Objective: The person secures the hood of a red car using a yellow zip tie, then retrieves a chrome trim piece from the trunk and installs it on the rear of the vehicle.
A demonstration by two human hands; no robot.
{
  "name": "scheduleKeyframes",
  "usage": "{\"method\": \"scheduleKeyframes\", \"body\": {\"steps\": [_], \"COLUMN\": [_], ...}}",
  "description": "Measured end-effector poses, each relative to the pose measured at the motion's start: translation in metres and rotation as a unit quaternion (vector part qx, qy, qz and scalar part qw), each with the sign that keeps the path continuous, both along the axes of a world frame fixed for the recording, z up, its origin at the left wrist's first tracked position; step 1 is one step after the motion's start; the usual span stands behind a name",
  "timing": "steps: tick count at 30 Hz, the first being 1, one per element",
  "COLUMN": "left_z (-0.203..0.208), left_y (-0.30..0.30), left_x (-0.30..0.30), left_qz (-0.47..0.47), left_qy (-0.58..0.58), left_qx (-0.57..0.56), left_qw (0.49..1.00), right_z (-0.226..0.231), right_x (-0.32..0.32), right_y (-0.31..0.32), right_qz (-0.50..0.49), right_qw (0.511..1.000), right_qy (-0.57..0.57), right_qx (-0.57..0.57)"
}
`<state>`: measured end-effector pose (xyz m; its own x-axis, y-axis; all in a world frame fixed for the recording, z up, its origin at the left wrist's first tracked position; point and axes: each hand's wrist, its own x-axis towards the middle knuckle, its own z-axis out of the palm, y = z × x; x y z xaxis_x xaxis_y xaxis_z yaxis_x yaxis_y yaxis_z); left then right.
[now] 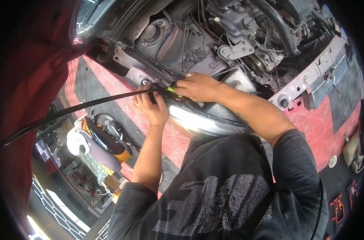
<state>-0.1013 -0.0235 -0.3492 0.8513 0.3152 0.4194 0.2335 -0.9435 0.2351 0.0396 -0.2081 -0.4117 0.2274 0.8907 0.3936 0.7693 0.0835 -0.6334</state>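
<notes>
My right hand (pixel 200 87) is closed around a small yellow-green handled tool (pixel 172 89), whose kind I cannot make out. It works at the upper corner of the car's headlight (pixel 194 119). Beside it, my left hand (pixel 153 106) has its fingers bent at the edge of the fender, close to the tool. What those fingers grip is hidden. A long thin black rod or strip (pixel 82 106) crosses in front of the left fingers and runs to the raised red hood (pixel 34 72). Its end near my hands is hard to see.
The open engine bay holds an engine (pixel 242 24), a strut tower (pixel 152 34) and a front crossmember (pixel 310 76). Red and black floor tiles (pixel 166 140) lie below. A motorbike (pixel 98 144) stands at the left. Red-edged items (pixel 340 210) lie at lower right.
</notes>
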Motion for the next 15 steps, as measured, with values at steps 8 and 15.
{"method": "scheduleKeyframes", "body": {"steps": [8, 15], "left_z": [0.001, -0.001], "left_y": [0.000, 0.003], "left_x": [0.001, -0.003], "left_qz": [-0.007, -0.015], "left_qy": [-0.005, -0.011], "left_qx": [-0.005, 0.001], "left_qw": [1.000, 1.000], "right_z": [-0.009, -0.002], "right_x": [0.013, 0.021], "right_y": [-0.038, -0.058], "right_qz": [0.030, 0.014], "right_qw": [0.981, 0.973], "right_qy": [0.057, 0.124], "right_qx": [-0.181, -0.192]}}
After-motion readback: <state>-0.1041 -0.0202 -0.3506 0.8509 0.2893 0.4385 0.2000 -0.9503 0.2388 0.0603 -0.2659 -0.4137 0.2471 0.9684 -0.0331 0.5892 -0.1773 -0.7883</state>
